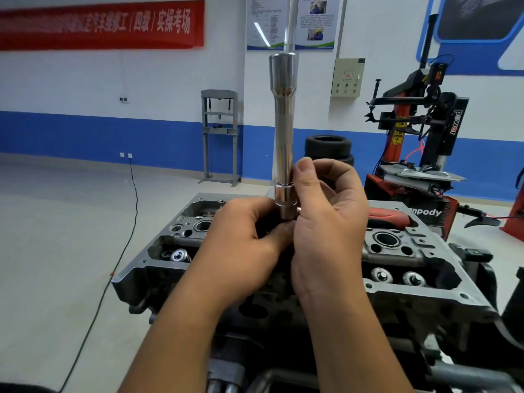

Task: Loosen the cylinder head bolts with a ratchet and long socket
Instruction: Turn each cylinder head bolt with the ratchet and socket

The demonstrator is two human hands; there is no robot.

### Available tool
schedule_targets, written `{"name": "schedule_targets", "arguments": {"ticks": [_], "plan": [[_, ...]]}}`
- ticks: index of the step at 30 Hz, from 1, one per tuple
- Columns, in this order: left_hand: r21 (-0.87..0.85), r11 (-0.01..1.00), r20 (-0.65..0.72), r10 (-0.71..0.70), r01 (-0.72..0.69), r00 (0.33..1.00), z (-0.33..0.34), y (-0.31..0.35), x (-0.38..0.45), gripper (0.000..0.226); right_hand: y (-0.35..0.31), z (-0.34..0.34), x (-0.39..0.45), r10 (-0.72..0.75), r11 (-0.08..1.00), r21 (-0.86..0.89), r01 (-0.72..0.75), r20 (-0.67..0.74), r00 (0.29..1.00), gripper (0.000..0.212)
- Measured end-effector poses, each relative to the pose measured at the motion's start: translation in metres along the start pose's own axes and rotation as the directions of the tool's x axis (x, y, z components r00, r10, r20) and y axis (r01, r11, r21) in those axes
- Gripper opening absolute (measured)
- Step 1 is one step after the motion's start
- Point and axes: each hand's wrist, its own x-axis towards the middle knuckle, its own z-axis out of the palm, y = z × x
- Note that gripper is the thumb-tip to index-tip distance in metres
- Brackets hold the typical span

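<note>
the step in hand looks like seating the long socket (283, 129) onto its drive piece before any bolt is touched — best done by keeping the tool straight, pressing the two parts square together until they sit fully home, and checking for wobble, since a half-seated joint would likely slip under load. the socket stands upright, rising from between the two hands, its wide mouth pointing up and well above the fingers. the right hand (326, 222) has its thumb laid along the shaft and its fingers (337, 171) curled round the far side, gripping the socket. the left hand (243, 245) is closed just below, its fingers (280, 231) pinching the stepped lower end where the socket narrows; what exactly sits inside that grip is hidden. the cylinder head (411, 268) lies beneath and behind both hands, its bolts not clearly told apart from here. a red-handled tool (388, 217) rests on the head just beyond the right hand's knuckles — it may be the ratchet.
</note>
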Motion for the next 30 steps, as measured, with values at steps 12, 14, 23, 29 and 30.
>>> {"name": "schedule_targets", "arguments": {"ticks": [12, 14, 23, 29, 30], "plan": [[0.013, 1.0, -0.086, 0.009, -0.008, 0.996, -0.0008, -0.0003, -0.0015, 0.015, 0.0001, 0.0018, -0.0024, 0.015, 0.997, -0.077, -0.012, 0.036, 0.999, 0.01], [0.045, 0.999, -0.153, -0.011, 0.018, 0.988, 0.0022, -0.0013, -0.0011, 0.013, 0.0008, 0.0012, -0.0028, -0.006, 0.994, -0.109, 0.01, 0.04, 0.999, 0.019], [-0.012, 1.0, -0.068, 0.001, -0.002, 0.998, 0.0007, 0.0012, -0.0014, 0.017, 0.001, 0.0009, -0.0019, 0.036, 0.996, -0.079, -0.033, 0.027, 0.999, 0.007], [0.014, 1.0, -0.058, -0.006, 0.007, 0.998, 0.0025, 0.0012, -0.0014, 0.017, 0.0032, -0.0009, -0.001, -0.044, 0.989, -0.141, 0.043, -0.002, 0.999, 0.009], [-0.008, 1.0, -0.025, -0.003, 0.003, 1.0, 0.0023, 0.0013, -0.0016, 0.018, 0.0035, -0.0007, -0.0011, -0.034, 0.989, -0.143, 0.034, 0.003, 0.999, 0.007]]}}
